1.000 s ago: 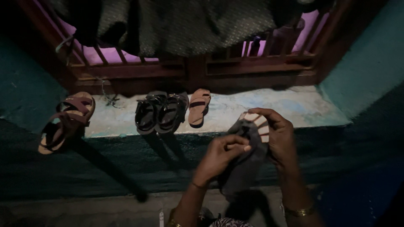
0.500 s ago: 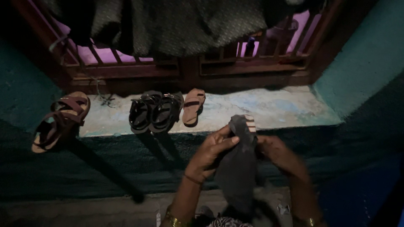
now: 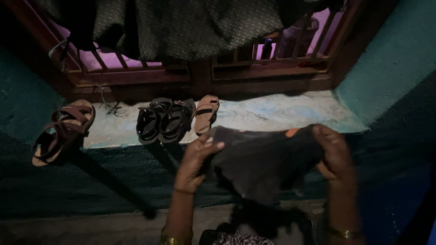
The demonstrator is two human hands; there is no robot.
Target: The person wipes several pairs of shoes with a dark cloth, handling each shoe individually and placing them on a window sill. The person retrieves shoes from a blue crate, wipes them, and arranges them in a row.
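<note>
I hold a dark grey cloth (image 3: 261, 161) stretched wide between both hands, above the ledge's front edge. My left hand (image 3: 197, 159) pinches its left corner; my right hand (image 3: 334, 152) grips its right corner. A bit of orange and pale sandal (image 3: 291, 132) shows just over the cloth's top edge near my right hand; the rest of it is hidden. The cloth's lower part hangs down in front of me.
On the pale ledge (image 3: 281, 113) stand a pair of black strapped sandals (image 3: 163, 120) and one tan sandal (image 3: 205, 113). A maroon-strapped pair (image 3: 61, 131) leans at the far left. A wooden railing (image 3: 204, 72) with draped dark fabric (image 3: 181, 27) runs behind.
My hands have moved apart and the bunched cloth has spread out wide between them. The sandal that was seen in my right hand is now mostly covered by the cloth.
</note>
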